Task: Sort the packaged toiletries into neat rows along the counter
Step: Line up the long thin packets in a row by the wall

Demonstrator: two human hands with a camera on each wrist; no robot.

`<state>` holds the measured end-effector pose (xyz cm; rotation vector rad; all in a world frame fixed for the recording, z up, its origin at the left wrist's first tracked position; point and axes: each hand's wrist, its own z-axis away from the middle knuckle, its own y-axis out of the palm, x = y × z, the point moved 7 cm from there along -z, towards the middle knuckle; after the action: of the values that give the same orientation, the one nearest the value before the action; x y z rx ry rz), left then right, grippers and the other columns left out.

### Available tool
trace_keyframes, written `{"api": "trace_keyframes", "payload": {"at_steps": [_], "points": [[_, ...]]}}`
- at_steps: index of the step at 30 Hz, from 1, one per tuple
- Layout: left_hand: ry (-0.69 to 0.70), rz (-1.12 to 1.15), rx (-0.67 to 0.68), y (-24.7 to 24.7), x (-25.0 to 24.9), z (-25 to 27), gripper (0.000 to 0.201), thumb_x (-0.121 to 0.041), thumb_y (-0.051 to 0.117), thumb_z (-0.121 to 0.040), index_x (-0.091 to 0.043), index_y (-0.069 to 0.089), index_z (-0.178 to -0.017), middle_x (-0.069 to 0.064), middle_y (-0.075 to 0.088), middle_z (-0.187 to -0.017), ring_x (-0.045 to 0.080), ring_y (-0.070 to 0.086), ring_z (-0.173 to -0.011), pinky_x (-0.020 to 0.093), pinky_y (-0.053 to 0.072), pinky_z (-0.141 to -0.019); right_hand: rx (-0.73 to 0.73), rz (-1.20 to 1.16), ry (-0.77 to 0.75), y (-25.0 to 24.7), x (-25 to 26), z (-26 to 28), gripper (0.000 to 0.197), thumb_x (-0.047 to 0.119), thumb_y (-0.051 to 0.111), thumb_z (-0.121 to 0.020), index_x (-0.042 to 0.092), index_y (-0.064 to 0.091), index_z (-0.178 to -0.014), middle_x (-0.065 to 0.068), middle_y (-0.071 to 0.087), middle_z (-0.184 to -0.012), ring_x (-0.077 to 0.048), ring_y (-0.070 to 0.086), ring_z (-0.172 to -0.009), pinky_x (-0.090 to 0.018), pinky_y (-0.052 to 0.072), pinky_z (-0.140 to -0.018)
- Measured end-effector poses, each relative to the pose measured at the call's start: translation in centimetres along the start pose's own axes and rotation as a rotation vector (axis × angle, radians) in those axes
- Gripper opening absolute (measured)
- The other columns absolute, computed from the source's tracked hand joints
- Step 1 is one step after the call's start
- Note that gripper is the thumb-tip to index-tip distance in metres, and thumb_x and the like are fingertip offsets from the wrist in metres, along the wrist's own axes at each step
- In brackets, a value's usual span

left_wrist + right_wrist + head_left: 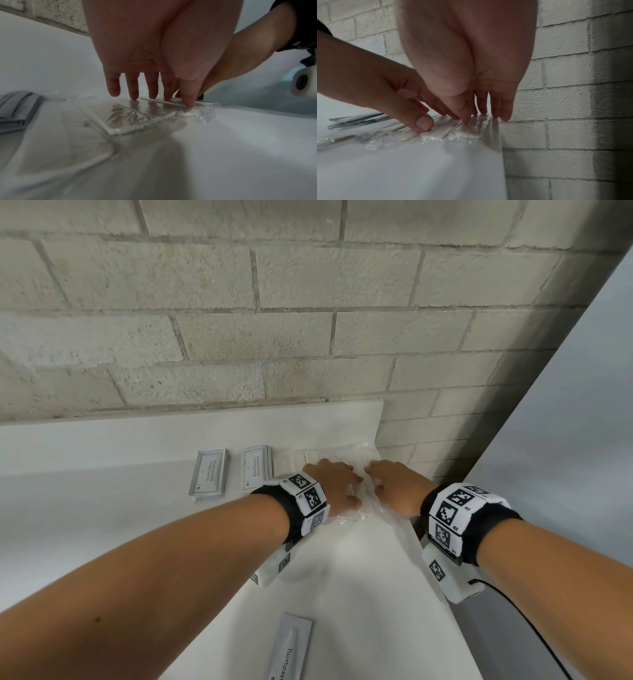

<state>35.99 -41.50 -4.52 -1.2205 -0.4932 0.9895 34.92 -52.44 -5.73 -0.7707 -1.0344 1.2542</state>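
**While both hands press, square the clear packets**

As my left hand [334, 482] and right hand [394, 486] lie flat, fingers straight, on the clear-wrapped packets [137, 116] at the surface's [102, 508] far right corner, I'd slide them gently, aligning edges beside the shampoo sachets [209, 475].

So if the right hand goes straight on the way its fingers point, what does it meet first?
Probably the pale brick wall. The right hand presses the clear plastic packets at the white counter's far corner, fingers pointing toward the wall; depth is unclear.
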Motion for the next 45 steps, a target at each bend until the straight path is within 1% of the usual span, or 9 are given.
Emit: {"api": "trace_keyframes", "payload": {"at_steps": [6, 11, 15, 22, 32, 36, 39, 42, 45], "points": [[0.028, 0.052, -0.07, -0.5, 0.6, 0.2, 0.063, -0.05, 0.05, -0.092, -0.033, 0.032, -0.15, -0.009, 0.029, -0.158, 0.019, 0.026, -0.145, 0.041, 0.022, -0.118, -0.046, -0.099, -0.017, -0.5, 0.1, 0.1, 0.054, 0.013, 0.035, -0.099, 0.017, 0.02, -0.151, -0.002, 0.013, -0.161, -0.02, 0.014, -0.148, -0.03, 0.012, -0.12], [-0.056, 0.044, -0.142, -1.6, 2.7, 1.4, 0.055, -0.051, 0.049, -0.093, -0.031, 0.042, -0.144, -0.008, 0.038, -0.152, 0.019, 0.03, -0.141, 0.038, 0.023, -0.114, -0.026, -0.065, -0.116, -0.6, 1.5, 0.4, 0.055, 0.028, 0.045, -0.097, 0.027, 0.028, -0.149, 0.004, 0.017, -0.16, -0.018, 0.011, -0.148, -0.036, 0.011, -0.121], [-0.031, -0.068, -0.062, -0.2, 2.4, 2.2, 0.059, -0.06, 0.046, -0.09, -0.031, 0.047, -0.142, -0.009, 0.039, -0.152, 0.021, 0.028, -0.139, 0.04, 0.021, -0.114, -0.001, 0.052, -0.108, -0.2, 2.0, 0.4, 0.054, 0.027, 0.044, -0.095, 0.027, 0.031, -0.147, 0.002, 0.02, -0.159, -0.019, 0.014, -0.148, -0.042, 0.019, -0.119], [-0.032, -0.069, -0.044, 0.2, 2.2, 1.5, 0.061, -0.058, 0.044, -0.092, -0.032, 0.037, -0.147, -0.01, 0.028, -0.158, 0.021, 0.023, -0.144, 0.042, 0.017, -0.115, 0.007, -0.005, -0.094, -0.3, 2.0, 0.7, 0.054, 0.019, 0.045, -0.097, 0.02, 0.029, -0.149, -0.001, 0.024, -0.158, -0.02, 0.023, -0.145, -0.029, 0.019, -0.116], [-0.054, -0.056, -0.015, 0.3, 2.4, 1.4, 0.06, -0.055, 0.043, -0.094, -0.033, 0.033, -0.149, -0.011, 0.024, -0.159, 0.021, 0.019, -0.147, 0.042, 0.015, -0.115, 0.007, -0.002, -0.09, -0.1, 1.9, 0.5, 0.054, 0.02, 0.045, -0.097, 0.02, 0.029, -0.148, -0.001, 0.025, -0.157, -0.022, 0.024, -0.144, -0.033, 0.021, -0.117], [-0.039, -0.004, -0.07, -0.2, 1.7, 1.4, 0.059, -0.052, 0.04, -0.096, -0.032, 0.03, -0.15, -0.01, 0.022, -0.16, 0.021, 0.015, -0.148, 0.044, 0.014, -0.117, -0.048, -0.069, -0.07, -0.5, 1.4, 0.6, 0.056, 0.018, 0.043, -0.097, 0.019, 0.025, -0.15, -0.002, 0.021, -0.158, -0.021, 0.021, -0.145, -0.032, 0.018, -0.117], [-0.007, 0.012, -0.07, -0.3, 0.7, 1.0, 0.059, -0.052, 0.038, -0.097, -0.032, 0.026, -0.152, -0.009, 0.019, -0.161, 0.022, 0.012, -0.15, 0.044, 0.012, -0.119, -0.087, -0.083, 0.007, -1.2, 0.4, 0.6, 0.053, 0.013, 0.039, -0.097, 0.018, 0.029, -0.148, -0.004, 0.026, -0.154, -0.024, 0.024, -0.142, -0.034, 0.025, -0.116], [0.004, -0.03, -0.009, 0.4, -0.2, 0.6, 0.063, -0.054, 0.038, -0.097, -0.03, 0.022, -0.153, -0.006, 0.016, -0.162, 0.024, 0.009, -0.15, 0.045, 0.012, -0.119, -0.002, 0.04, 0.039, -0.9, 0.1, 0.6, 0.052, 0.013, 0.04, -0.096, 0.017, 0.033, -0.147, -0.008, 0.03, -0.151, -0.028, 0.029, -0.139, -0.037, 0.031, -0.113], [-0.01, -0.059, 0.038, 0.8, -0.6, 0.4, 0.062, -0.053, 0.038, -0.096, -0.028, 0.027, -0.152, -0.002, 0.016, -0.162, 0.027, 0.016, -0.148, 0.046, 0.018, -0.118, 0.022, 0.071, 0.017, -0.6, 0.2, 0.8, 0.045, 0.016, 0.041, -0.096, 0.011, 0.04, -0.141, -0.011, 0.035, -0.147, -0.031, 0.035, -0.135, -0.039, 0.033, -0.111]]}}
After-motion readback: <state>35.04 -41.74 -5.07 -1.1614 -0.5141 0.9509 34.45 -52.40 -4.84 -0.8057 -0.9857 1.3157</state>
